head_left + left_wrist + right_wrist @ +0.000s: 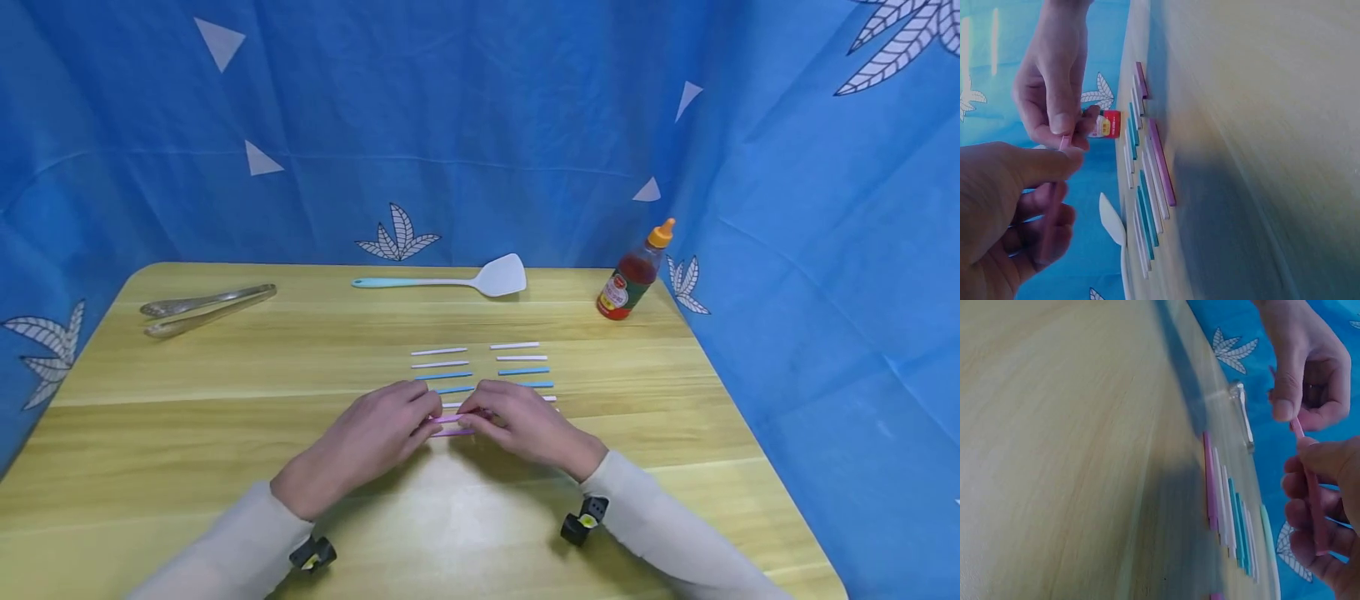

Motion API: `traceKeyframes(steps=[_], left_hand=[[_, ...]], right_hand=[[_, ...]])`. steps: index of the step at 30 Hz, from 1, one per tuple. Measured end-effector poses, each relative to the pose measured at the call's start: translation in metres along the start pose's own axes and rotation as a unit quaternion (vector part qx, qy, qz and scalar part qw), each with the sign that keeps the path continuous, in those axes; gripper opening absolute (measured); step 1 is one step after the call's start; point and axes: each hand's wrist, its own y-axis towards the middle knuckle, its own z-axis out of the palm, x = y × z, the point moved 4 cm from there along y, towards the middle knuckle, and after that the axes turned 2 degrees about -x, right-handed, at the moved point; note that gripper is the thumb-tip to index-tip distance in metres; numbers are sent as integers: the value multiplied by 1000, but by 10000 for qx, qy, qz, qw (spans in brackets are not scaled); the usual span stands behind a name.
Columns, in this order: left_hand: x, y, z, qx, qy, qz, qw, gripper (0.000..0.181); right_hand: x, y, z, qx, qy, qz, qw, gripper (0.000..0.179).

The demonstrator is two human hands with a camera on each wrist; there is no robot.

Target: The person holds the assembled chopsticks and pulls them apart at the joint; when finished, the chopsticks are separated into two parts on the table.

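Observation:
Both hands pinch one thin pink stick (448,418) just above the table, thumbs and fingers close together near its middle. My left hand (367,437) holds its left part and my right hand (534,427) its right part. In the right wrist view the pink stick (1314,497) runs along the curled fingers of the right hand. Beneath and beyond the hands lie two columns of short sticks: white sticks (439,352), blue sticks (523,370) and a pink stick (1161,164) nearest me. The right hand partly hides the right column in the head view.
Metal tongs (210,308) lie at the table's far left. A spatula (501,277) with a white blade and pale blue handle lies along the back edge. A red sauce bottle (628,279) with an orange cap stands back right. Blue patterned cloth (480,125) hangs behind the table.

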Motion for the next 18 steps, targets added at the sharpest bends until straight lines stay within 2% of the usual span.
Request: traceKeyframes(steps=[8, 13, 18], left_hand=[[1, -3, 2, -464, -17, -13, 9989, 6], [0, -2, 2, -488, -121, 34, 9987, 5], [2, -2, 1, -528, -410, 44, 9978, 4]], right_hand=[[-8, -9, -7, -348, 531, 292, 9976, 10], [-8, -13, -10, -458, 417, 66, 9981, 8], [-4, -14, -12, -616, 152, -279, 9976, 5]])
